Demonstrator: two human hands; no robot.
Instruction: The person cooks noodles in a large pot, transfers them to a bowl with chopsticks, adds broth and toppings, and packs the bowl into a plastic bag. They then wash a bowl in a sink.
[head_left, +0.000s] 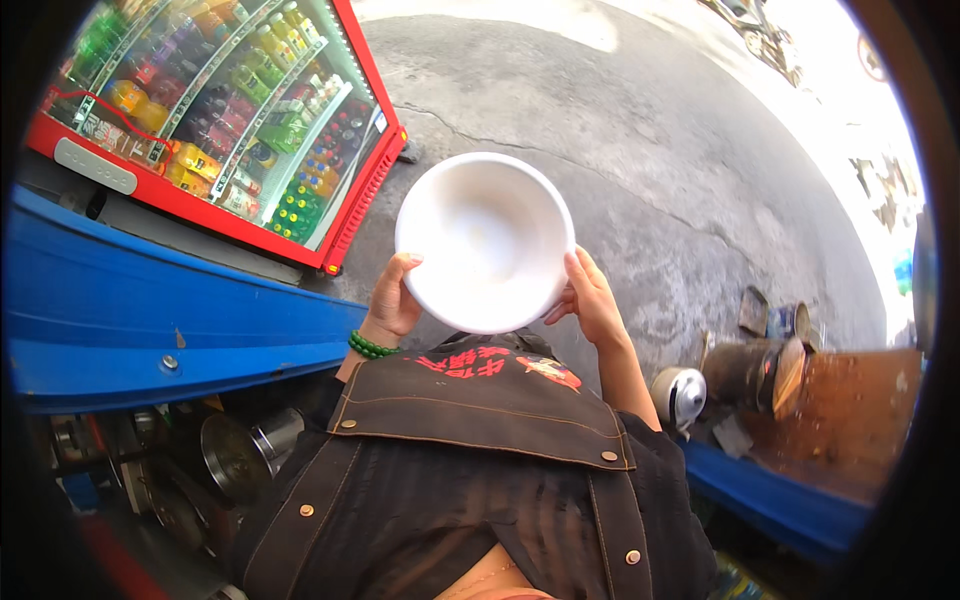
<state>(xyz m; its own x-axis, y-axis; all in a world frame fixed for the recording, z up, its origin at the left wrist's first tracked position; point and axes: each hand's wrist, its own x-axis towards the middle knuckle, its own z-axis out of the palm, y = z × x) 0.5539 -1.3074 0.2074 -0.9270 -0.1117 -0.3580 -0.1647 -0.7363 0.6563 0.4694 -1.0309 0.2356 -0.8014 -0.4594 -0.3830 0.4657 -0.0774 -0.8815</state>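
Note:
A round white basin (484, 244) is held up in front of my body, its open top facing the camera, with faint yellowish marks at the bottom. My left hand (395, 300) grips its lower left side, thumb over the rim; a green bead bracelet circles that wrist. On the opposite side, my right hand (589, 295) holds the rim between thumb and fingers, the fingers partly behind the wall. Below the basin is the dark apron (480, 412) on my body, bearing red writing and a small picture.
A red-framed drinks cooler (360, 202) stands at the upper left, above a blue metal beam (180, 330). Metal pots (236, 457) lie at lower left. On the right are a kettle (679, 397), a sooty cylindrical container (742, 375) and a brown board (847, 420). Cracked concrete ground (637, 165) lies ahead.

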